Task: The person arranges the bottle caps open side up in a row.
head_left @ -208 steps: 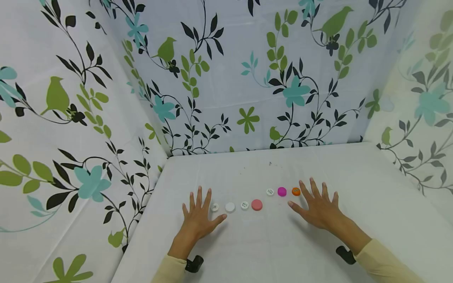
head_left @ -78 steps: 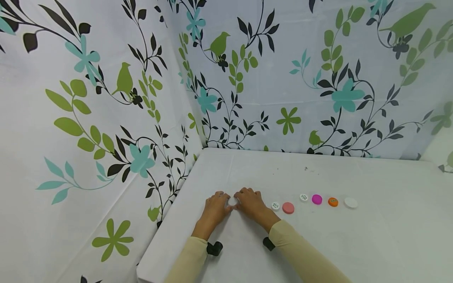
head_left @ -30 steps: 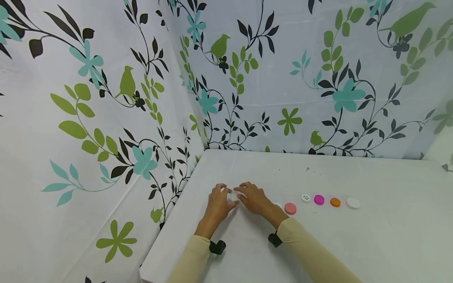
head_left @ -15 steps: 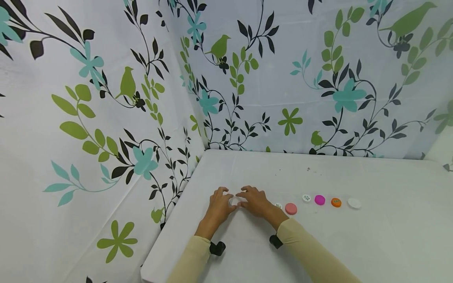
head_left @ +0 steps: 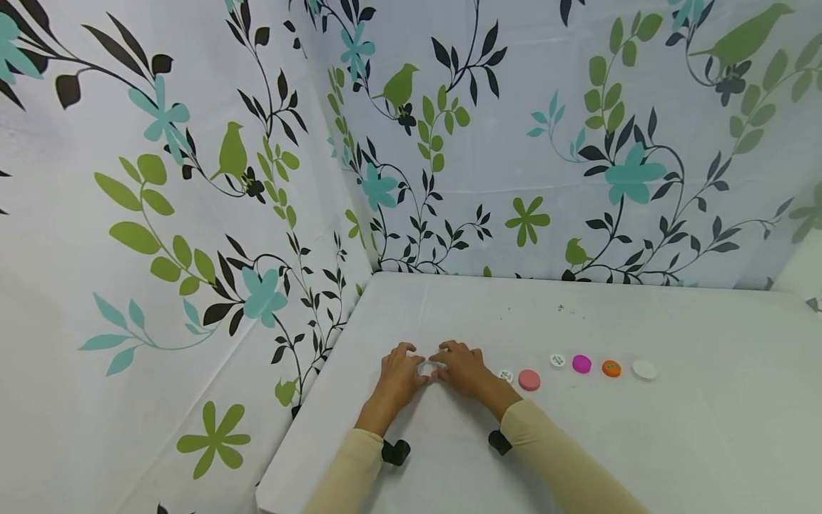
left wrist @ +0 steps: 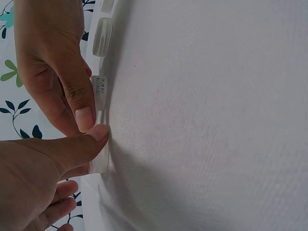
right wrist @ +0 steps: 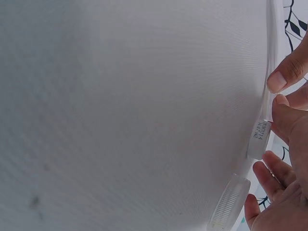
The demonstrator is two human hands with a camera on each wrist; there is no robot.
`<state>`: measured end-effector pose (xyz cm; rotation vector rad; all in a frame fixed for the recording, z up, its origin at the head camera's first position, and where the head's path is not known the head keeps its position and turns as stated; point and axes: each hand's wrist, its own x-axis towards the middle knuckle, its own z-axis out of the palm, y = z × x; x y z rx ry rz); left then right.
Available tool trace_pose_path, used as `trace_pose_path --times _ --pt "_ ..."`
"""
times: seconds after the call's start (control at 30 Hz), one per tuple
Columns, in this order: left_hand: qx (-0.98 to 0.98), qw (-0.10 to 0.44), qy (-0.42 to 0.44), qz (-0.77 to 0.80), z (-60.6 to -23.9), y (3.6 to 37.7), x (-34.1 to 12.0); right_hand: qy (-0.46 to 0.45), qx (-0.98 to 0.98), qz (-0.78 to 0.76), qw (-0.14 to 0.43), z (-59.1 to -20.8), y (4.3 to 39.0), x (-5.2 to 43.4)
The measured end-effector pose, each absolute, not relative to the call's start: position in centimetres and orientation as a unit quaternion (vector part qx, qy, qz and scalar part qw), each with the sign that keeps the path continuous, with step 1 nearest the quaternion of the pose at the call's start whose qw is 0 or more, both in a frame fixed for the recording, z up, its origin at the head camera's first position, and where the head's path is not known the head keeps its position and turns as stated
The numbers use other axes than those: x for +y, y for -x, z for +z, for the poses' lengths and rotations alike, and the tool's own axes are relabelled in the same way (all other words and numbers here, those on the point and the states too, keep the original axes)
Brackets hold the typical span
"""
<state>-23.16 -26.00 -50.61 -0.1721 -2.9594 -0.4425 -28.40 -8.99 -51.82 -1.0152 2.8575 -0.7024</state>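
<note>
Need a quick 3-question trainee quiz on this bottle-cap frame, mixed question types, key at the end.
1. True or false: both hands pinch the same white cap.
2. Which cap lies farthest right in the row? A pink B magenta C orange D plain white
3. Fill in: the caps lie on a white ____.

Key
1. True: left hand and right hand meet on it.
2. D
3. table

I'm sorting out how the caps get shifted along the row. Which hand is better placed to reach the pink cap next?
Probably the right hand: it lies between the white cap both hands pinch and the pink cap. The left hand is on the far side and would have to cross over.
</note>
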Motion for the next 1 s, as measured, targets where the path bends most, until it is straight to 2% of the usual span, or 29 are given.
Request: trace_pose_path --times 0.4,0.7,1.0 --pt "-0.982 0.071 0.068 -0.160 -50.8 23.5 -25.6 0.323 0.921 -0.213 0.031 -51.0 28.3 -8.0" --pt "-0.980 0.044 0.078 -0.177 -50.3 23.8 -24.6 0.306 0.928 -0.204 0.062 -50.5 28.6 -6.0" --pt "-0.980 0.035 0.084 -0.175 -50.4 24.3 -23.7 0.314 0.920 -0.231 0.045 -50.8 28.4 -5.0"
